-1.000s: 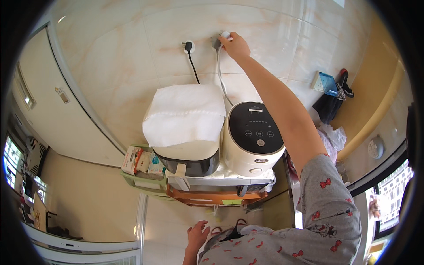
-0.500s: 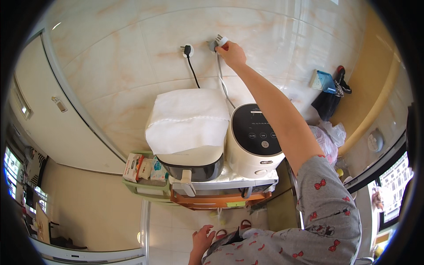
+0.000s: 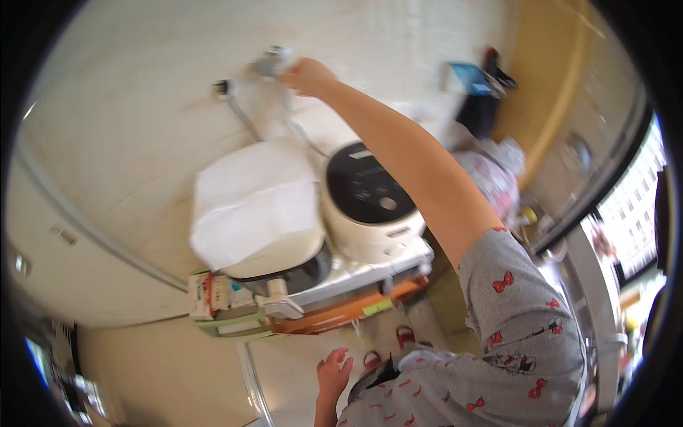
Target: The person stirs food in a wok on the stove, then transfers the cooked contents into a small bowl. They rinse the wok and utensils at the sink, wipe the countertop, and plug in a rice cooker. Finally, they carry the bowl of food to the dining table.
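My right hand reaches up to the tiled wall, its fingers closed on a white plug, blurred by motion. Beside those fingers is a grey round piece on the wall; a pale cord drops from there toward the white cooker with a black control top. To the left a black plug hangs on the wall with its cord running down behind the air fryer, which a white cloth covers. Low in front of my body, my left hand holds nothing, fingers apart.
Both appliances stand on a cart with an orange lower shelf. A green bin with packets hangs at its left. Plastic bags lie at the right, below a blue-covered wall box. A white door is at far left.
The whole view has shifted and tilted, so the wall and appliances sit further left. My right hand stays on the white plug by the wall; my left hand stays low and open.
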A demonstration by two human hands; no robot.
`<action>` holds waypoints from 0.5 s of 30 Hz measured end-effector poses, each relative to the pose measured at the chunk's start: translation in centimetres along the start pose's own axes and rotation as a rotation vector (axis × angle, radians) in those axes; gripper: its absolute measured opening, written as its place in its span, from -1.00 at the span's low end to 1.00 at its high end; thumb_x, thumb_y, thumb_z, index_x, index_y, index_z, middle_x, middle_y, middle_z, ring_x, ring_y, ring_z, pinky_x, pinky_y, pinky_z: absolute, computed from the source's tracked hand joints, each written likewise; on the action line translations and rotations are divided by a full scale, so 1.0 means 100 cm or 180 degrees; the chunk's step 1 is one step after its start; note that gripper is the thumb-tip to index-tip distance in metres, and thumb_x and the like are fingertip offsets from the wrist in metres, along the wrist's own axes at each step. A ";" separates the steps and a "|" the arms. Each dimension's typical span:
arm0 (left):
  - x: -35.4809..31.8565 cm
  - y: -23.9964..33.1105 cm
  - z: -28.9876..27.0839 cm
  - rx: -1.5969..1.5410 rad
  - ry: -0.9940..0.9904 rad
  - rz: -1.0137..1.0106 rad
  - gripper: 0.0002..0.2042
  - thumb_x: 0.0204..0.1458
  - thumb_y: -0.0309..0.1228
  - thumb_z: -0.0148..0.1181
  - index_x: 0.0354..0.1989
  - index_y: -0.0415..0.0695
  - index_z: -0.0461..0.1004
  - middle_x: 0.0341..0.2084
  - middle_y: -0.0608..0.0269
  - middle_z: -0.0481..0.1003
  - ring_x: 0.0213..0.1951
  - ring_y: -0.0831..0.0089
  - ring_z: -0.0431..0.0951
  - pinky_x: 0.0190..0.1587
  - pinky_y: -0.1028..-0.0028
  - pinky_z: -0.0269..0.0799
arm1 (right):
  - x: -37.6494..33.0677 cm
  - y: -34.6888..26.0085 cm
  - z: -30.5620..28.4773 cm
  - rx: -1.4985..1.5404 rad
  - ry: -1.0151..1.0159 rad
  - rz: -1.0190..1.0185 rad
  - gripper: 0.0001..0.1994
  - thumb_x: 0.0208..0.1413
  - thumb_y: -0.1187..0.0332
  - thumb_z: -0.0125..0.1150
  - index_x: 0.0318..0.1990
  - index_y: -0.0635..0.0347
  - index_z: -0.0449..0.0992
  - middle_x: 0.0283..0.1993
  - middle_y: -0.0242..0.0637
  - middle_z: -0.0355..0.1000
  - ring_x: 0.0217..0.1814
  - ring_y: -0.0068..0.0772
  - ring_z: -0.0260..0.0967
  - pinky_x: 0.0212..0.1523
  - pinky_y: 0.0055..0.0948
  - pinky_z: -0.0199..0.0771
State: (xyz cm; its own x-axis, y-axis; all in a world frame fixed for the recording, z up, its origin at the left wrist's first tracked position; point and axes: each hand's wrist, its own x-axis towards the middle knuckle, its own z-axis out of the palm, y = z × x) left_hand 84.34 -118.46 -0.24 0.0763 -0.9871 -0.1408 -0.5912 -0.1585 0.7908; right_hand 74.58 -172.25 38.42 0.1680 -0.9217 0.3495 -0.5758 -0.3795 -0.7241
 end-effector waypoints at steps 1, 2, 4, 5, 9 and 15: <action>0.007 0.007 0.008 -0.0152 -0.0180 0.0110 -0.72 0.06 -0.24 0.26 -0.08 -0.01 0.48 -0.26 0.20 0.62 -0.13 0.32 0.61 0.04 0.19 0.34 | -0.006 0.012 -0.012 -0.0292 0.0109 -0.0197 -0.67 0.00 0.01 0.30 -0.40 0.10 0.62 -0.47 -0.39 0.51 -0.46 -0.57 0.45 -0.36 -0.48 0.48; 0.013 0.018 0.012 -0.0535 -0.0281 0.0040 -0.79 0.05 -0.27 0.29 -0.23 -0.10 0.52 -0.34 0.17 0.61 -0.19 0.25 0.60 -0.11 0.27 0.40 | -0.055 0.001 -0.023 -0.0157 0.0477 -0.0497 -0.69 0.01 0.02 0.31 -0.34 0.07 0.62 -0.45 -0.40 0.54 -0.38 -0.48 0.51 -0.28 -0.42 0.49; 0.025 0.037 0.020 -0.0358 -0.0505 0.0349 -0.80 0.03 -0.29 0.31 -0.32 -0.14 0.51 -0.40 0.15 0.59 -0.26 0.19 0.58 -0.19 0.27 0.40 | -0.140 0.000 -0.057 -0.0270 0.0923 -0.1178 -0.81 0.05 0.16 0.27 -0.29 0.03 0.62 -0.40 -0.31 0.59 -0.31 -0.26 0.56 -0.28 -0.29 0.50; 0.032 0.046 0.024 -0.0279 -0.0567 0.0525 -0.80 0.02 -0.29 0.33 -0.37 -0.16 0.51 -0.43 0.15 0.57 -0.30 0.16 0.57 -0.23 0.26 0.40 | -0.188 0.005 -0.069 -0.0124 0.0998 -0.1401 -0.82 0.01 0.20 0.31 -0.31 0.06 0.61 -0.40 -0.28 0.58 -0.34 -0.23 0.55 -0.32 -0.28 0.48; 0.064 0.083 0.045 -0.0472 -0.0885 0.1032 -0.76 -0.01 -0.29 0.37 -0.46 -0.19 0.47 -0.49 0.12 0.53 -0.39 0.12 0.51 -0.28 0.26 0.37 | -0.366 0.054 -0.093 0.0336 0.0658 -0.1167 -0.73 -0.04 0.17 0.41 -0.51 0.08 0.45 -0.61 -0.34 0.39 -0.58 -0.22 0.39 -0.53 -0.33 0.34; 0.082 0.172 0.094 -0.0515 -0.1955 0.0689 -0.65 0.24 -0.21 0.13 -0.51 -0.22 0.41 -0.61 0.27 0.44 -0.48 0.37 0.47 -0.35 0.40 0.33 | -0.584 0.181 -0.114 -0.0145 0.0338 0.1703 -0.65 0.21 0.02 0.12 -0.45 0.09 0.49 -0.58 -0.17 0.44 -0.47 0.06 0.42 -0.39 -0.08 0.40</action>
State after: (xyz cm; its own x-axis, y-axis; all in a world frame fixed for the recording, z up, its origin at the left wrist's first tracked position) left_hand 67.29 -129.09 6.57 -0.5295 -0.8123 -0.2445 -0.4102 -0.0071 0.9120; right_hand 45.18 -124.36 11.64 -0.2382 -0.9712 -0.0008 -0.5931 0.1462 -0.7917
